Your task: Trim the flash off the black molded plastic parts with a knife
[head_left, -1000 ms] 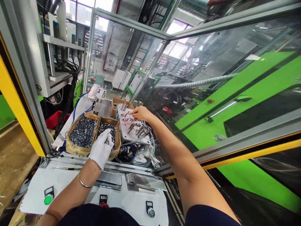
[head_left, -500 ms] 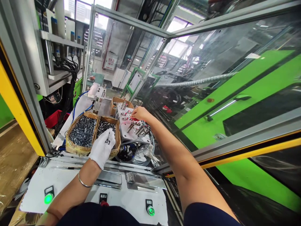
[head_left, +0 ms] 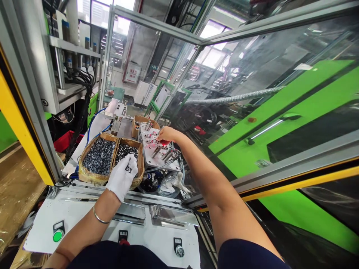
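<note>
My left hand [head_left: 123,177], in a white glove, is half curled above the near part of a cardboard box [head_left: 141,164] of small dark and shiny metal parts [head_left: 123,149]. Several small nut-like pieces [head_left: 128,169] show at its fingers. Bare and stretched far forward, my right hand [head_left: 167,134] bends its fingers down together onto a metal fixture plate [head_left: 153,161] with pins and clamps. Red light shows at those fingertips; anything pinched there is too small or hidden to name.
Left of that box, another box [head_left: 97,179] holds metal rings or nuts. A smaller carton [head_left: 135,130] stands behind. Clear plates [head_left: 171,213] lie on the front ledge near a green button [head_left: 57,235]. A framed clear panel [head_left: 252,93] borders the right side.
My right hand has shifted very slightly over the fixture, while my left stays in place. The right front button's green light has gone out, and the left one looks dimmer.
</note>
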{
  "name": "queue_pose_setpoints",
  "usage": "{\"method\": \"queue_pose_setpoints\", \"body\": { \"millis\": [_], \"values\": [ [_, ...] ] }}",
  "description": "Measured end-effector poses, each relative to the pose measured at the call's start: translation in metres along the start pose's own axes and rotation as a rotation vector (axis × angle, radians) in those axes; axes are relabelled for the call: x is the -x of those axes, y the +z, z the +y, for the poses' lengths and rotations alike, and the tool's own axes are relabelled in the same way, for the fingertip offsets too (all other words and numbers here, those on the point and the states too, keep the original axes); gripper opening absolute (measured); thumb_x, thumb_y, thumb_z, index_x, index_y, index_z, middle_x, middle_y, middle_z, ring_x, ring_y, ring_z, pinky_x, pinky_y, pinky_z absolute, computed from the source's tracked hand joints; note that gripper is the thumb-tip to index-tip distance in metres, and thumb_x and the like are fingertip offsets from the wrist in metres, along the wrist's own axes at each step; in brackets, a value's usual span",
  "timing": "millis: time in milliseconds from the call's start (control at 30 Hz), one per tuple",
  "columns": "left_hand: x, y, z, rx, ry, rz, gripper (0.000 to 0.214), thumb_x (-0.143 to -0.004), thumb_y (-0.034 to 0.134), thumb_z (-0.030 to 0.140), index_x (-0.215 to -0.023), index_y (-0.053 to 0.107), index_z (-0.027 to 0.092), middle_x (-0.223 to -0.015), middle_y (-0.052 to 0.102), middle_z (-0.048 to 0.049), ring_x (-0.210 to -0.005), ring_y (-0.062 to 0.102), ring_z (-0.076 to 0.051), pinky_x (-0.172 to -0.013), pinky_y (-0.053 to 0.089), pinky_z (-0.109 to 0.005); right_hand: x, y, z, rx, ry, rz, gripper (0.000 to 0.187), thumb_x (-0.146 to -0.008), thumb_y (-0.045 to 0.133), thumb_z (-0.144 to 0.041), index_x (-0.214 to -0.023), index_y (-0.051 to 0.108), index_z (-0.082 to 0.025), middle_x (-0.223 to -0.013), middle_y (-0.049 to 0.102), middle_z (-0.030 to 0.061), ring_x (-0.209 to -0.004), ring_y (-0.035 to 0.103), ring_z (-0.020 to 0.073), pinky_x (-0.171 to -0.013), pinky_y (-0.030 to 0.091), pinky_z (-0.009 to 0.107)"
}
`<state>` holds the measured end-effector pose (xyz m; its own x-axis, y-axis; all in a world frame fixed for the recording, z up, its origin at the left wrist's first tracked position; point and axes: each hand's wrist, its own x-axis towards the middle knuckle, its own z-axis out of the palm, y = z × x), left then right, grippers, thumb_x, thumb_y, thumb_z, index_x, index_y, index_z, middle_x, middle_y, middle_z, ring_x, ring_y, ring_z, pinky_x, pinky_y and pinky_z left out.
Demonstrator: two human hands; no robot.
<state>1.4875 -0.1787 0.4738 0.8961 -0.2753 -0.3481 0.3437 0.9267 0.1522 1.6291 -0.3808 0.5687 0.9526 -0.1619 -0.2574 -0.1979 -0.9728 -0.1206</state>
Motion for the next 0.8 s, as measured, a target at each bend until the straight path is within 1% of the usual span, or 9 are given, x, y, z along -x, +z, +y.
{"method": "queue_pose_setpoints", "body": {
  "millis": [167,300,367,500,567,633,700,767,800],
  "values": [
    [0.0,0.001,0.001,-0.017,-0.021,0.016,0.012,-0.092,0.054,0.01,-0.089,0.065,0.01,-0.08,0.068,-0.0038,-0.062,0.065,-0.005,-0.053,0.054,-0.011,0.001,-0.007,-0.008,0.114,-0.013,0.023,0.013,-0.079,0.07,-0.021,-0.074,0.075,-0.01,-0.071,0.073,0.0125,-0.065,0.07,0.0194,-0.064,0.055,0.027],
    [0.0,-0.001,0.003,-0.127,-0.082,-0.018,0.015,-0.09,0.06,0.025,-0.09,0.064,0.011,-0.061,0.056,0.0034,-0.04,0.049,0.0,-0.033,0.035,-0.008,0.018,-0.013,-0.021,0.19,-0.082,0.172,0.021,-0.082,0.067,-0.03,-0.087,0.076,-0.012,-0.082,0.074,0.0119,-0.082,0.068,0.0213,-0.071,0.05,0.026],
    [-0.001,-0.001,0.003,-0.175,-0.109,-0.061,0.022,-0.087,0.064,0.033,-0.087,0.062,0.011,-0.056,0.049,0.0062,-0.034,0.038,0.001,-0.028,0.025,-0.008,0.038,-0.008,-0.032,0.177,-0.246,0.182,0.025,-0.086,0.063,-0.035,-0.093,0.076,-0.016,-0.088,0.074,0.0065,-0.087,0.067,0.0181,-0.074,0.047,0.023],
    [-0.002,0.001,0.001,-0.213,-0.074,-0.093,0.025,-0.087,0.063,0.036,-0.081,0.056,0.014,-0.056,0.046,0.0078,-0.031,0.029,0.002,-0.027,0.019,-0.008,0.087,0.017,-0.059,0.104,-0.855,-0.001,0.022,-0.083,0.066,-0.034,-0.094,0.077,-0.018,-0.087,0.073,0.0021,-0.077,0.063,0.0129,-0.07,0.042,0.022],
    [-0.002,0.003,-0.001,-0.211,-0.053,-0.076,0.023,-0.09,0.059,0.034,-0.079,0.054,0.015,-0.054,0.045,0.0083,-0.03,0.028,0.002,-0.027,0.017,-0.008,0.105,0.028,-0.07,0.144,-0.971,-0.009,0.018,-0.084,0.065,-0.029,-0.092,0.077,-0.019,-0.085,0.072,0.003,-0.075,0.062,0.0126,-0.068,0.04,0.023],
    [-0.001,0.004,-0.002,-0.194,-0.046,-0.064,0.02,-0.093,0.056,0.031,-0.081,0.055,0.015,-0.054,0.047,0.0075,-0.031,0.031,0.001,-0.028,0.019,-0.008,0.113,0.031,-0.073,0.206,-0.964,0.02,0.017,-0.086,0.061,-0.025,-0.09,0.077,-0.02,-0.085,0.073,0.0031,-0.077,0.062,0.0132,-0.068,0.039,0.023],
    [-0.001,0.003,-0.003,-0.154,-0.033,-0.069,0.014,-0.093,0.055,0.024,-0.086,0.059,0.013,-0.06,0.056,0.0029,-0.039,0.047,-0.001,-0.035,0.036,-0.008,0.11,0.023,-0.067,0.247,-0.895,0.077,0.019,-0.087,0.058,-0.024,-0.093,0.077,-0.021,-0.091,0.073,0.0035,-0.082,0.063,0.0145,-0.07,0.04,0.023],
    [-0.002,0.0,-0.003,-0.109,0.01,-0.038,0.005,-0.09,0.057,0.014,-0.092,0.061,0.011,-0.075,0.066,-0.0051,-0.062,0.066,-0.008,-0.057,0.056,-0.017,0.097,0.01,-0.052,0.304,-0.729,0.185,0.023,-0.088,0.055,-0.024,-0.096,0.076,-0.022,-0.097,0.074,0.004,-0.087,0.064,0.0164,-0.072,0.041,0.023],
    [-0.003,-0.002,-0.003,-0.091,0.036,-0.017,0.009,-0.087,0.058,0.008,-0.095,0.061,0.01,-0.084,0.069,-0.0094,-0.074,0.07,-0.013,-0.07,0.06,-0.024,0.089,0.002,-0.042,0.349,-0.611,0.236,0.024,-0.089,0.053,-0.024,-0.096,0.076,-0.023,-0.099,0.074,0.0042,-0.089,0.064,0.0174,-0.071,0.041,0.023]
  ]
}}
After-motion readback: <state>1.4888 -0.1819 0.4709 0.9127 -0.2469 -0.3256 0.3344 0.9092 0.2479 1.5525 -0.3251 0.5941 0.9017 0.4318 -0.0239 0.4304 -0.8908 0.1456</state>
